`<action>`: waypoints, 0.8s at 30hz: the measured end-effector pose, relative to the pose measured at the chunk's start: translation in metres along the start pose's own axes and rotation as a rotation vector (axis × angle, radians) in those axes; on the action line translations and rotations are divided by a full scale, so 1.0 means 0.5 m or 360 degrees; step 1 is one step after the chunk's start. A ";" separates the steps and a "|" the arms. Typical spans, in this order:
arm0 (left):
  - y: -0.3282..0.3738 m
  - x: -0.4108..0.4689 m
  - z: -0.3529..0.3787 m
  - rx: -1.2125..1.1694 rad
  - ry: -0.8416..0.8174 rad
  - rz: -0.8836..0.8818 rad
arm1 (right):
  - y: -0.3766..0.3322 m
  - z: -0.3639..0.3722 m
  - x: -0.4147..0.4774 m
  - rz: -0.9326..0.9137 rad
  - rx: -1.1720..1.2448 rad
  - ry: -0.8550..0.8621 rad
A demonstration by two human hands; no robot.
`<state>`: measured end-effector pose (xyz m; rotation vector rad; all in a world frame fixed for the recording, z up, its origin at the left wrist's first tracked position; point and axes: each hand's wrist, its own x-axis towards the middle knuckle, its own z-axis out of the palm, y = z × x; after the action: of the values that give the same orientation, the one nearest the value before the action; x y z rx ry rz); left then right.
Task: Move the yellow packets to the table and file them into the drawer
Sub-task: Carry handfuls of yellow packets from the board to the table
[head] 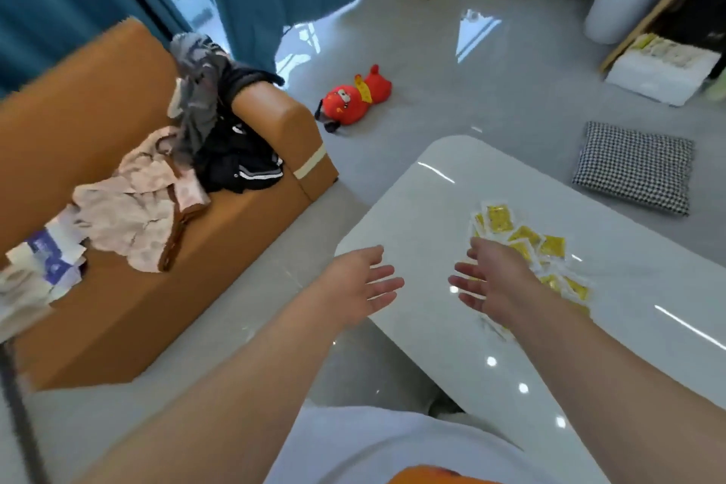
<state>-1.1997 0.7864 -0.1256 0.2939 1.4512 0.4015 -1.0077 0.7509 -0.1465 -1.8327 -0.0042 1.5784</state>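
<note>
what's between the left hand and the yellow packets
In the head view, the open right hand sits between the left hand and the yellow packets, partly covering them.

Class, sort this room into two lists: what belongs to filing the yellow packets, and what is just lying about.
Job: packets, table, left hand, right hand.
Lying about: clothes, sofa, red toy, cushion.

Our left hand (361,279) and right hand (491,283) hover with fingers straight, palms facing each other, over the white table (432,189). Yellow packets (526,244) lie scattered at 3 o'clock of the right hand. Orange sofa (118,306) with clothes (145,216) at 9, red plush toy (355,98) at 12.
</note>
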 end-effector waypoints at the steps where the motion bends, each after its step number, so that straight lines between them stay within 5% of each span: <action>1: 0.004 -0.019 -0.038 -0.0096 -0.0002 0.0028 | 0.000 0.034 -0.023 -0.0035 -0.0041 -0.0036; 13: -0.056 -0.244 -0.550 -0.0908 0.0194 0.0365 | 0.173 0.527 -0.341 -0.0422 -0.0779 -0.0466; 24: -0.341 -0.368 -0.926 -0.1940 0.0717 0.0486 | 0.518 0.881 -0.561 -0.0559 -0.1865 -0.1099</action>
<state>-1.6584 0.5312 -0.0813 -0.6043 1.3299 1.5710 -1.5720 0.6550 -0.0365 -1.7033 -1.7656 2.0064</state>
